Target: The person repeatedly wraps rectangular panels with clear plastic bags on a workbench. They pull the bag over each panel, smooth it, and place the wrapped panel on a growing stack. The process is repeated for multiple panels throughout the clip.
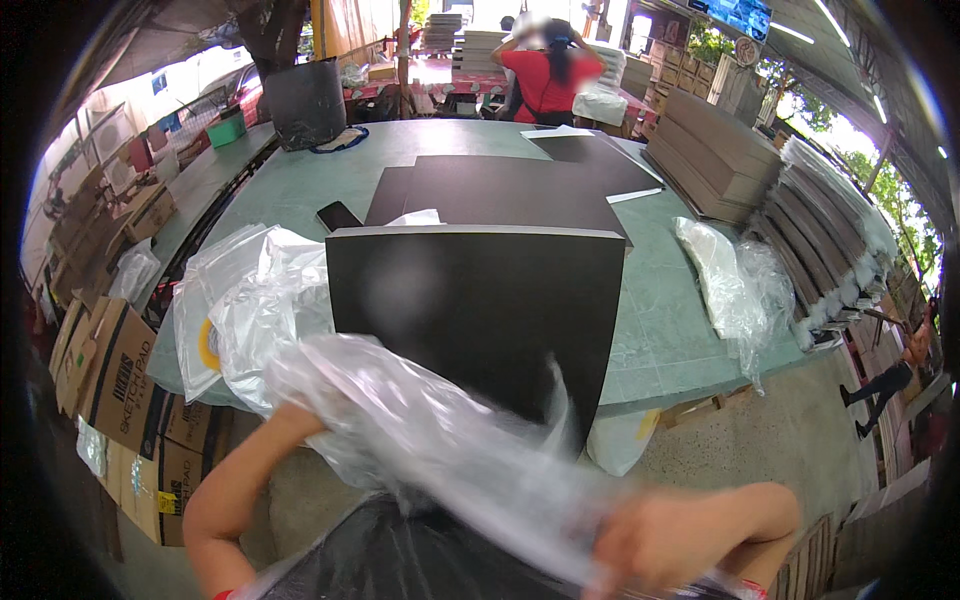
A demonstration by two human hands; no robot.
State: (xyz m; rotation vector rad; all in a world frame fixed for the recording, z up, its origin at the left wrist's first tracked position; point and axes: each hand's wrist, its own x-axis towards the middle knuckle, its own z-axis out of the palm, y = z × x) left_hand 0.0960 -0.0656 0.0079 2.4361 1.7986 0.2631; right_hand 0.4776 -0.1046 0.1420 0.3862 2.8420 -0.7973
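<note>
Seemingly both hands, left (330,425) hidden and right (665,540) closed, stretch a clear crinkled plastic bag (440,440) taut below the black rectangular board (480,310).

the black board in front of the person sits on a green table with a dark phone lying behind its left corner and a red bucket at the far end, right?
Not quite: the bucket at the far end is dark grey or black, not red, as the head view shows. The rest holds: the black board sits on the green table, with a dark phone lying behind its left corner.
</note>
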